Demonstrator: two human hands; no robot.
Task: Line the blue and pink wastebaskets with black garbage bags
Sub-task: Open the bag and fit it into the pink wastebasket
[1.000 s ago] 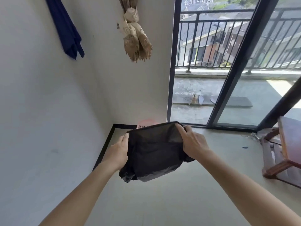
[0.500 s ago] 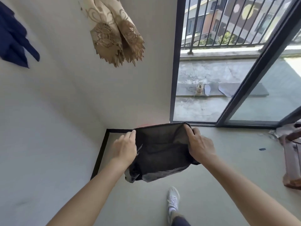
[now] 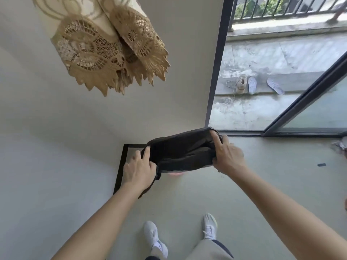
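Both hands hold a black garbage bag (image 3: 180, 152) stretched open between them, low in the corner of the room by the white wall (image 3: 56, 128). The left hand (image 3: 139, 168) grips the bag's left edge, fingers curled over the rim and thumb inside the fold. The right hand (image 3: 228, 156) clasps the right edge, index finger lying along the top of the rim. A sliver of the pink wastebasket (image 3: 175, 173) peeks out just beneath the bag's lower edge, standing on the floor (image 3: 262, 184); the rest of it is hidden. White sneakers (image 3: 209, 227) stand below, and a lace curtain (image 3: 105, 51) hangs above on the left.
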